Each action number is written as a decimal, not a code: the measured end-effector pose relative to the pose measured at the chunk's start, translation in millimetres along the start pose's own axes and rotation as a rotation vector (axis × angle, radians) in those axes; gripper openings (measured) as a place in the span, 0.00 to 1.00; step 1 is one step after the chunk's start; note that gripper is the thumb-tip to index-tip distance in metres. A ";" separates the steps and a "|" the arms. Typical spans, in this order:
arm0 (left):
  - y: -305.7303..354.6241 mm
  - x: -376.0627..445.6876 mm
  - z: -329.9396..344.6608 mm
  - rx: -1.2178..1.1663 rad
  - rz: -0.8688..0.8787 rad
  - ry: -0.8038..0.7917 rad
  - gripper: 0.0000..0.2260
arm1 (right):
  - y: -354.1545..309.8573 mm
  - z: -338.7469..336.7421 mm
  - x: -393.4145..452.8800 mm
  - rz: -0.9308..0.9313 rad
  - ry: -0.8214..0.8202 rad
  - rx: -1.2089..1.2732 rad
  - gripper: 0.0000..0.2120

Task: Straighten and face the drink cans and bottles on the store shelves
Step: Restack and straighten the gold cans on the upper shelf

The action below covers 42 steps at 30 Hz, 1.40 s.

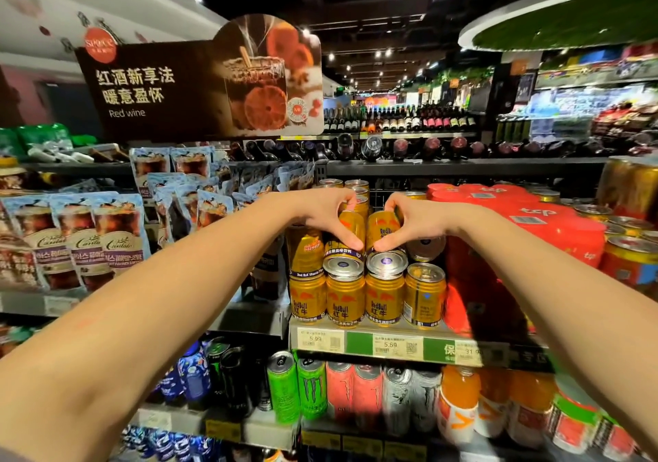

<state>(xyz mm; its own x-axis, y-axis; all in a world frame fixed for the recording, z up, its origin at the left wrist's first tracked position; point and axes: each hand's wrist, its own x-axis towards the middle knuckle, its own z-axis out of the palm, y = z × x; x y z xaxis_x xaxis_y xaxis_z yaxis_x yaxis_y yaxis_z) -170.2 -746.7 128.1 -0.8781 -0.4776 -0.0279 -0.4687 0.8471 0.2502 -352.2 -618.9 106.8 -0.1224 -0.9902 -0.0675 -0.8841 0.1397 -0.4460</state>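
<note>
Left hand (325, 214): curled round a gold can (350, 228) on the upper tier, fingers over its top, thumb down the front near its base.
Right hand (413, 218): curled round the neighbouring gold can (382, 230), fingers on the top rim, thumb low on the front.
Held cans: side by side, close together, both tilted, label of the right one facing forward.
Lower row of cans (384, 294): four gold cans upright along the shelf edge (359, 342), directly beneath the held pair, silver lids showing.
Tall gold can (305, 251): just left of the held pair, upright.
More gold cans (356, 185): behind the hands, further back on the same shelf.
Red wrapped packs (516, 212): stacked just right of the gold cans, same shelf.
Price tags (390, 346): on the shelf edge under the lower row.
Shelf below: green cans (297, 390), pink cans (354, 390), grey cans (409, 395), then orange bottles (459, 401) to the right.
Pouches (82, 237): hanging and standing on the shelves to the left.
Sign (199, 84): dark board above the shelves, marked "Red wine".
Wine bottles (402, 121): lined up well back, beyond the top shelf.
</note>
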 end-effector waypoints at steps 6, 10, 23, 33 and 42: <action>7.2 -1.7 -1.5 0.002 -0.004 -0.008 0.38 | 2.5 4.3 -1.2 0.003 0.030 0.037 0.39; 6.6 -0.5 0.6 0.015 0.003 -0.010 0.40 | 2.3 7.0 -1.1 0.003 0.039 0.055 0.42; 5.7 -0.5 11.6 0.012 0.049 0.051 0.37 | 8.7 19.1 -7.0 0.016 0.102 0.272 0.39; 1.2 -9.4 14.3 -0.124 0.085 0.163 0.32 | 7.4 31.9 -12.8 0.017 0.232 0.469 0.27; 5.3 -14.3 17.7 -0.014 0.088 0.224 0.36 | 4.1 31.0 -18.3 -0.076 0.359 0.391 0.30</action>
<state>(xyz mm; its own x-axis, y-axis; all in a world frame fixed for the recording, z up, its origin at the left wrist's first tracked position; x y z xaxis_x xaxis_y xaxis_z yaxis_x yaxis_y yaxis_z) -161.8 -731.3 112.6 -0.8714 -0.4434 0.2100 -0.3888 0.8852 0.2554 -339.6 -600.0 78.6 -0.2714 -0.9275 0.2572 -0.6712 -0.0092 -0.7412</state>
